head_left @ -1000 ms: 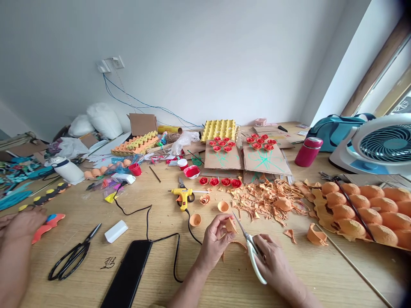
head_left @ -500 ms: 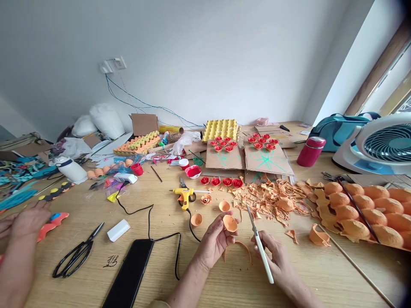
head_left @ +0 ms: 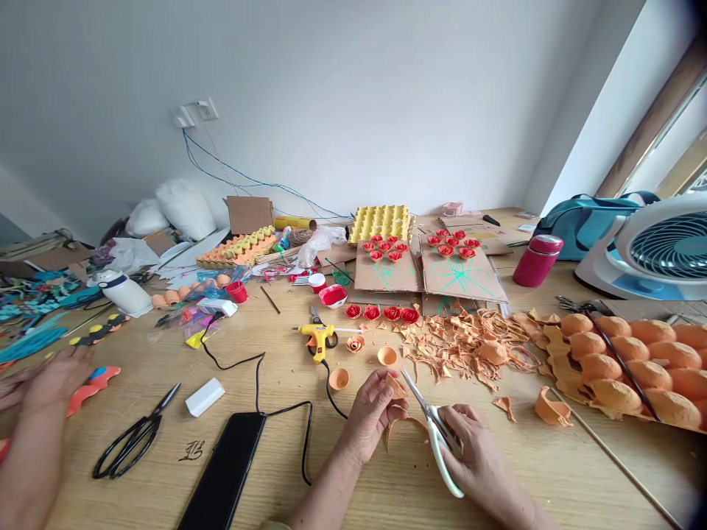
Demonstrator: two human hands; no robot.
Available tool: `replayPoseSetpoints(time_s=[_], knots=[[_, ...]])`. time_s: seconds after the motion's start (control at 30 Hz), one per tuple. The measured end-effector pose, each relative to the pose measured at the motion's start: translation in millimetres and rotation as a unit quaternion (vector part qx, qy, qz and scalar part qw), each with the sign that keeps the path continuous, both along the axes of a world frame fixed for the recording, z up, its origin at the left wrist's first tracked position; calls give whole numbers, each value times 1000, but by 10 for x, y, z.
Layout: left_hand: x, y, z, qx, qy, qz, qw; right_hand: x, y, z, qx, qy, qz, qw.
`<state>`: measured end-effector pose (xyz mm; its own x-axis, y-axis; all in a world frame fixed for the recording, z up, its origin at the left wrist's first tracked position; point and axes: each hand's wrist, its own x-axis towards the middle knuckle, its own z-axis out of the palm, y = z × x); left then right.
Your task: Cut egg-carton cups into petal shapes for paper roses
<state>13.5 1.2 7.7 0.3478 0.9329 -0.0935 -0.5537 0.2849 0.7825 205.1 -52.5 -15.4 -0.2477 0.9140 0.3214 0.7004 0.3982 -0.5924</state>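
Between the thumb and fingers of my left hand [head_left: 370, 412] is a small orange egg-carton cup [head_left: 395, 386], turned partly on its side. My right hand [head_left: 469, 449] grips white-handled scissors [head_left: 436, 434], their blades pointing up and left, close to the cup's right side. A curved orange carton strip [head_left: 406, 425] lies on the table below my left hand. Two more cut cups, one [head_left: 339, 379] left of my hand and another [head_left: 387, 356] beyond it, rest on the wood. A rolled orange paper flower [head_left: 355, 344] sits near the yellow glue gun [head_left: 316, 338].
Orange scraps [head_left: 469, 342] are heaped behind my right hand, with an orange egg tray [head_left: 624, 361] at the right. Red flowers [head_left: 391, 314] stand in a row near red paint [head_left: 333, 296]. Black scissors [head_left: 135, 434] and a phone [head_left: 224, 471] lie left. Another person's hand [head_left: 60, 379] works at far left.
My left hand has tilted the cup from facing up to sideways. In my right hand the scissors have turned, showing their handle loop, and their tips have moved left toward the cup.
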Motion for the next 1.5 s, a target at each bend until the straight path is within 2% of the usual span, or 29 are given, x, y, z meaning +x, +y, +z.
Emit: replayPoseSetpoints(time_s=[0.17, 0.37, 0.73, 1.17, 1.3, 1.5], knots=[[29, -14, 12, 18, 40, 24, 999, -15, 16, 32, 34, -37, 23, 998], [36, -25, 32, 46, 81, 29, 995, -18, 21, 26, 50, -49, 18, 997], [52, -29, 31, 66, 106, 30, 992, 1, 26, 16, 65, -55, 14, 996], [29, -27, -1, 66, 84, 26, 994, 20, -7, -30, 57, -38, 27, 997], [21, -30, -17, 57, 65, 1, 996, 6, -5, -54, 57, -22, 15, 998], [-9, -14, -7, 31, -22, -52, 998, 33, 34, -80, 28, 45, -38, 998]])
